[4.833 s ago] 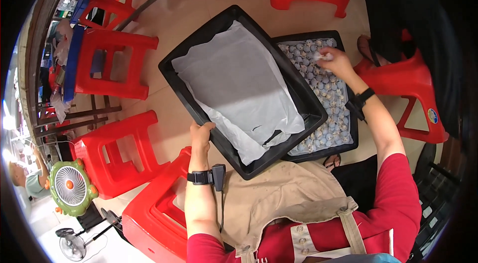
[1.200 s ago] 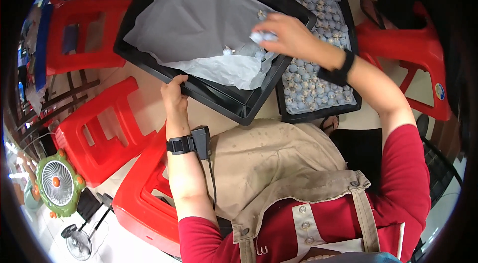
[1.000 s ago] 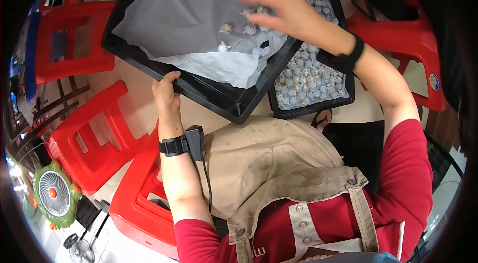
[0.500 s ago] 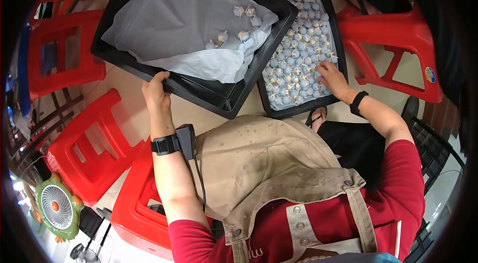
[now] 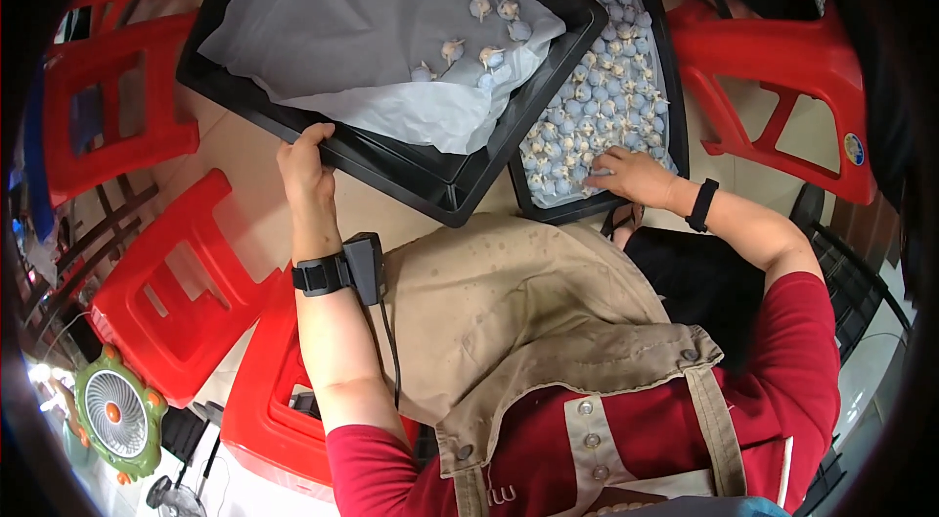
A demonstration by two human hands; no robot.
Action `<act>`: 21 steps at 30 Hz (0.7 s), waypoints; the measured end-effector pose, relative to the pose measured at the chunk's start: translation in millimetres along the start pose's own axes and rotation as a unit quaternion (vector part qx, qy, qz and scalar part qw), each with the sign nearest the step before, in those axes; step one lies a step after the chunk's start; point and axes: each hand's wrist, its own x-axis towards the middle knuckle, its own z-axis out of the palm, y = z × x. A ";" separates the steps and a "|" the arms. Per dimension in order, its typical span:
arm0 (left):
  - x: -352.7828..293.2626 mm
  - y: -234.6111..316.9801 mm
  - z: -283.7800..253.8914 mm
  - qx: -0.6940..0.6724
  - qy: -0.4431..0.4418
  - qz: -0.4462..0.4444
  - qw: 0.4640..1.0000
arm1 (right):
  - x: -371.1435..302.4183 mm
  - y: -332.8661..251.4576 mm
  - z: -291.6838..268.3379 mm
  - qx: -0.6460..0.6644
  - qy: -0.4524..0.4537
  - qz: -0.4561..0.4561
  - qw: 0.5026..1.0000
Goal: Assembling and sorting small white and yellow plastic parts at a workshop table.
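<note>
Gripping the left tray (image 5: 391, 179) with our left hand (image 5: 307, 168), right hand (image 5: 634, 177) half-curled over the near balls (image 5: 558, 170), we can't tell its hold.

I'm getting powder-blue balls (image 5: 587, 106) tipped with cream, dotting one black tray (image 5: 676, 116), and here's a second black tray (image 5: 386, 167) lined in greyish-white paper (image 5: 323, 18)! Across my feed it's bright red on the stools (image 5: 782, 43), crimson on the shirt (image 5: 797, 341), khaki flecked with darker spots on the apron (image 5: 489, 272). And there's the fan (image 5: 112, 412), green with an orange hub!
</note>
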 end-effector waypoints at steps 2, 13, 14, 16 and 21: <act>-0.5 -1.8 1.2 0.001 0.007 -0.005 1.000 | 1.7 -4.4 -2.6 -0.001 -0.029 -0.040 0.999; -9.1 4.4 10.9 0.002 0.002 0.009 1.000 | 25.6 -19.0 -89.8 0.099 0.238 -0.034 0.966; -12.3 5.6 14.4 0.004 0.003 0.019 1.000 | 39.0 -22.6 -107.3 0.100 0.301 -0.020 0.948; -10.7 7.9 19.2 0.004 0.001 0.033 0.999 | 71.5 -22.6 -133.0 0.112 0.333 -0.006 0.936; -13.1 2.1 26.9 0.008 -0.028 0.045 0.999 | 85.9 -20.0 -147.4 0.112 0.368 0.036 0.923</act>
